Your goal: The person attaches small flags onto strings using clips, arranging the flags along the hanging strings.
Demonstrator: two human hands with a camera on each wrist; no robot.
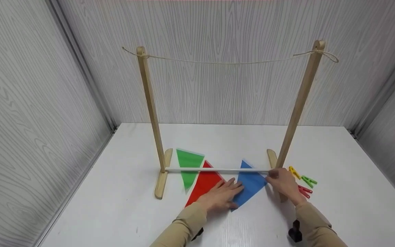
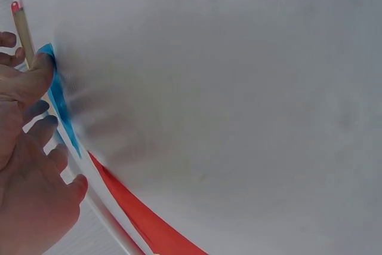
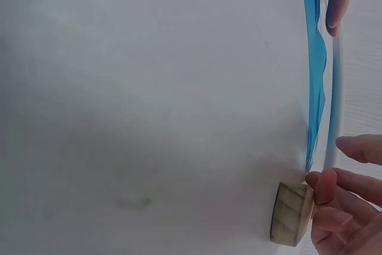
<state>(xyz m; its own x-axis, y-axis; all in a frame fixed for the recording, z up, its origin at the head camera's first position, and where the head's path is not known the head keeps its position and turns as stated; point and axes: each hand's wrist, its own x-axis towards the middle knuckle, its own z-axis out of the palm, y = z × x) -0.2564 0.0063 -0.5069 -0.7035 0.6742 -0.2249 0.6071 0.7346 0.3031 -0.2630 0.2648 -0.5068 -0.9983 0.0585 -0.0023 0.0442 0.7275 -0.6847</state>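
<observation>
A blue triangular pennant [image 1: 250, 187] lies on the table, partly beneath the white crossbar of a wooden stand. My left hand [image 1: 220, 195] rests with fingers spread over its left edge and over part of the red pennant [image 1: 202, 183]. At the blue pennant's right corner, my right hand [image 1: 283, 181] pinches the fabric between thumb and fingertips, close beside the stand's right foot. From the right wrist, the blue pennant [image 3: 316, 70] appears edge-on and slightly rippled, running up to the fingertips. A green pennant [image 1: 190, 161] lies at the far left.
Two wooden posts hold a string [image 1: 225, 63] tied between their tops, with the white crossbar [image 1: 218, 169] low between them. Yellow [image 1: 294, 172], green [image 1: 309, 180] and red clothespins [image 1: 305, 190] lie right of the right foot. Wood-grain walls enclose the table.
</observation>
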